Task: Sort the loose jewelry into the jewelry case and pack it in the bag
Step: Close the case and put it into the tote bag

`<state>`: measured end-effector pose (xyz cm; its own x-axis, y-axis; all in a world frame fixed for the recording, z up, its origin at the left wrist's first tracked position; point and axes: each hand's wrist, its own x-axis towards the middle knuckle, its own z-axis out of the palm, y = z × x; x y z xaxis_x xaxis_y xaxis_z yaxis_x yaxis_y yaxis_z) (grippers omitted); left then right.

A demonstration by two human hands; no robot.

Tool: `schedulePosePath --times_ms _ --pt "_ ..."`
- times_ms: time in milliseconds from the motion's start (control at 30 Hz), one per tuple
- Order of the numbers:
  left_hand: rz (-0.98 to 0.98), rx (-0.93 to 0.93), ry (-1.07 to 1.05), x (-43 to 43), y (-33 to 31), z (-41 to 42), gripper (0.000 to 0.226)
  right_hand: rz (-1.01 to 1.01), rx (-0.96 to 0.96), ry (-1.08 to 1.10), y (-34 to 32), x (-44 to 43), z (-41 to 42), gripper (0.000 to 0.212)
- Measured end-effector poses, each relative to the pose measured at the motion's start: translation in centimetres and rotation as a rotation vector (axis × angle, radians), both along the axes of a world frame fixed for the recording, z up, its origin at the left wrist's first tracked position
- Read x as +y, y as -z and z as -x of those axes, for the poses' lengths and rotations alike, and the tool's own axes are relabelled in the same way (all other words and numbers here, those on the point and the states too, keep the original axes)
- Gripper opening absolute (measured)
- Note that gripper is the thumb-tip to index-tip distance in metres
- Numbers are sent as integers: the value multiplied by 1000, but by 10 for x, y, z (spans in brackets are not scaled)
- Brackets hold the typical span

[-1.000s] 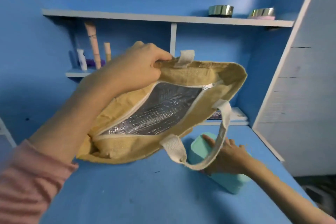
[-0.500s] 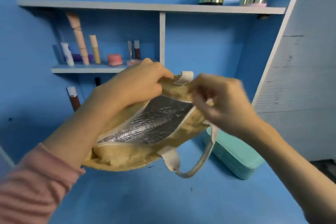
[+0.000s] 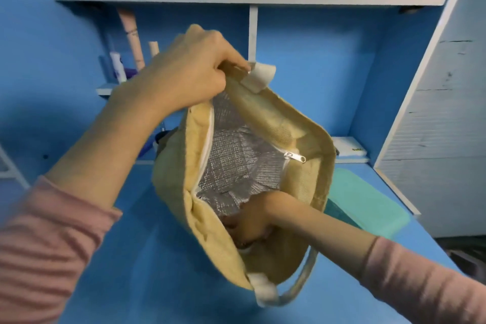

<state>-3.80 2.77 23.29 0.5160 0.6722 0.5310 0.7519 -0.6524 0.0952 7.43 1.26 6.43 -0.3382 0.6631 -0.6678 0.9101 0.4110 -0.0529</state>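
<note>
Here, the left hand (image 3: 189, 73) gripped the upper rim of the bag (image 3: 171, 179) beside a white handle tab (image 3: 260, 76), holding it up; the mouth stood open, exposing the silver lining (image 3: 231, 160); the right hand (image 3: 252, 218) was inside the mouth, below the left hand, partly hidden by the near wall, so its grip could not be determined; the teal jewelry case (image 3: 368, 205) lay on the counter (image 3: 157, 271) just right of the right forearm, outside the bag.

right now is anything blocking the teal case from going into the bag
Yes: the right hand is down inside the open bag, taking up its mouth. The teal case lies on the desk beside it, and the left hand grips the rim.
</note>
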Motion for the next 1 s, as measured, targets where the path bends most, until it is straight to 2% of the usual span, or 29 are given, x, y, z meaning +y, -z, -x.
schedulePosePath --times_ms 133,267,333,400,500,567,667,700,767,800,867,933,1000 --pt "-22 43 10 -4 -3 -1 58 -121 -40 -118 -8 -13 -6 51" --pt "-57 -8 -40 -2 -11 3 55 -111 -43 -168 -8 -22 -19 42" --pt "-30 -6 -34 -6 -11 2 53 -217 -55 -185 -5 -24 -25 41" --pt "14 10 -24 -11 -10 -5 47 -331 107 -126 -7 -24 -30 39" --pt "94 29 18 -13 -5 -13 35 -564 523 -60 -22 -21 -39 34" --pt "121 19 34 -9 0 -15 27 -834 827 -36 -36 -26 -48 25" --pt "181 6 45 -1 5 -14 19 -1312 1236 48 -52 -46 -72 23" --pt "205 0 47 0 5 -13 14 -1473 1283 128 -52 -51 -83 23" --pt "246 -20 50 3 4 -11 7 -1686 1256 400 -42 -51 -108 20" --pt "259 -26 56 4 5 -10 10 -1711 1212 567 -34 -46 -123 19" --pt "264 -37 57 5 6 -9 17 -1564 1036 898 -13 -33 -163 21" --pt "247 -40 42 8 7 -9 21 -1187 720 1129 5 -27 -199 36" --pt "226 -31 23 10 7 -10 26 -766 440 1230 17 -30 -219 61"
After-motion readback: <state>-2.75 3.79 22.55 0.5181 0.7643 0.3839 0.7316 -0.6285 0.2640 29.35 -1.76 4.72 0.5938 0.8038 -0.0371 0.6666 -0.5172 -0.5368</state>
